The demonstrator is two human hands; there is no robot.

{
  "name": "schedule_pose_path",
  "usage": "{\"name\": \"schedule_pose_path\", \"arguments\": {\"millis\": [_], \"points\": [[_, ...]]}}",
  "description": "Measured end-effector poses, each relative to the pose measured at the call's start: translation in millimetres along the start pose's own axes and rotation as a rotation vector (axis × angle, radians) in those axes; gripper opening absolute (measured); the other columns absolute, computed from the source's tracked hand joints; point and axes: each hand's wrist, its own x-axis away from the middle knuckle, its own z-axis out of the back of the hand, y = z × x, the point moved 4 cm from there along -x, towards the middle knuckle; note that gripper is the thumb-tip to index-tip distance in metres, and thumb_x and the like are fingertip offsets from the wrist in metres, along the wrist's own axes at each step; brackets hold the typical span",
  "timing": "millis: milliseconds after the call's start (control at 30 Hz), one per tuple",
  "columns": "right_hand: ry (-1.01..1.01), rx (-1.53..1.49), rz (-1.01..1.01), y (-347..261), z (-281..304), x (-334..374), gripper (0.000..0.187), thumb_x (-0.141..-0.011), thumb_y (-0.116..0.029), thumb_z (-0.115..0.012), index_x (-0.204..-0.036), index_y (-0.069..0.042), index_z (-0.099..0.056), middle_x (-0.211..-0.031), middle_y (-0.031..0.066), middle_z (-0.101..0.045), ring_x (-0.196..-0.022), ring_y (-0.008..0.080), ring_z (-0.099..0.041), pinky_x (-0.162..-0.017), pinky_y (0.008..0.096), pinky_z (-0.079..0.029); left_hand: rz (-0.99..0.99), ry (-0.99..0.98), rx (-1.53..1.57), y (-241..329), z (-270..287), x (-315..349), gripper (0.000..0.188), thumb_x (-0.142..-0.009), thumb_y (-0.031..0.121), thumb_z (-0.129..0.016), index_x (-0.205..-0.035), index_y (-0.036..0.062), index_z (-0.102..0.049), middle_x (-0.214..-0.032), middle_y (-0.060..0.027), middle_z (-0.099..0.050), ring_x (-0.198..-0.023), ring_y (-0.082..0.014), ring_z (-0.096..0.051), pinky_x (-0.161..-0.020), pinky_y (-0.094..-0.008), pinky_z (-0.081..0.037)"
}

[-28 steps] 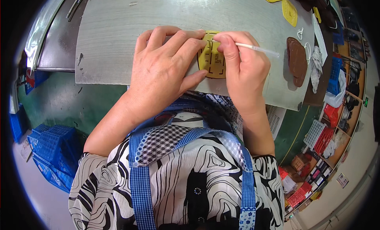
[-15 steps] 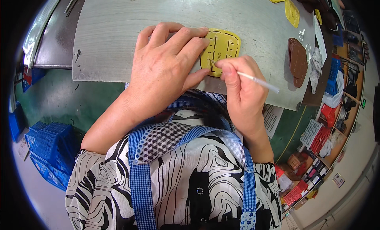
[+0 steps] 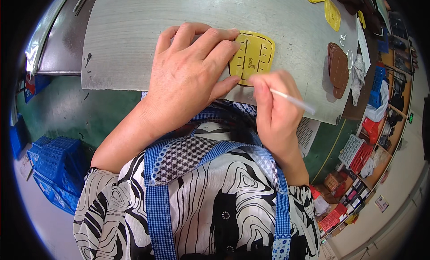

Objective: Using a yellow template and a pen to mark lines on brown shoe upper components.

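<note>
A yellow slotted template [image 3: 260,47] with rounded corners lies on the grey work board [image 3: 121,45]; a thin dark edge shows along its rim. My left hand [image 3: 190,65] rests flat over its left side, fingers spread, fingertips and thumb pressing on it. In my right hand [image 3: 280,96] is a slim white pen [image 3: 293,101] with a translucent rear end, pinched between thumb and fingers. That hand is at the template's lower right edge and a little blurred; the pen's tip is hidden behind the fingers.
Brown leather-like pieces [image 3: 338,69] lie stacked on the board's right, beside a crumpled whitish cloth [image 3: 357,78] and white string [image 3: 342,39]. More yellow templates [image 3: 332,14] sit at the far right. Blue crates [image 3: 58,170] stand on the floor at left, shelves with bins [image 3: 358,150] at right.
My right hand and the pen have moved off the template's lower slots to its lower right edge, uncovering more of the template. The left hand has hardly moved.
</note>
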Motion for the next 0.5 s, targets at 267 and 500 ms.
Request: {"name": "schedule_pose_path", "arguments": {"millis": [267, 500], "points": [[0.052, -0.181, -0.184, 17.4, 11.2, -2.8, 0.017, -0.104, -0.015, -0.060, -0.094, -0.003, -0.068, -0.078, 0.0105, -0.063, -0.067, 0.0270, -0.060, -0.064, 0.0378, -0.047, -0.006, -0.032, -0.054, 2.1, 0.6, 0.8, 0.045, -0.084, 0.032, -0.078, -0.127, 0.0244, -0.070, -0.137, 0.0040, -0.062, -0.121, -0.0262, -0.054, -0.106, -0.0438, -0.040], [0.201, -0.050, -0.018, 35.6, 3.1, -32.2, 0.019, -0.105, -0.014, -0.058, -0.094, -0.002, -0.068, -0.080, 0.0123, -0.066, -0.072, 0.0294, -0.064, -0.066, 0.0375, -0.049, -0.027, -0.041, -0.076, 5.7, -1.1, 0.0, 0.041, -0.086, 0.030, -0.077, -0.126, 0.0358, -0.074, -0.138, 0.0042, -0.060, -0.122, -0.0258, -0.051, -0.106, -0.0440, -0.040]]}}
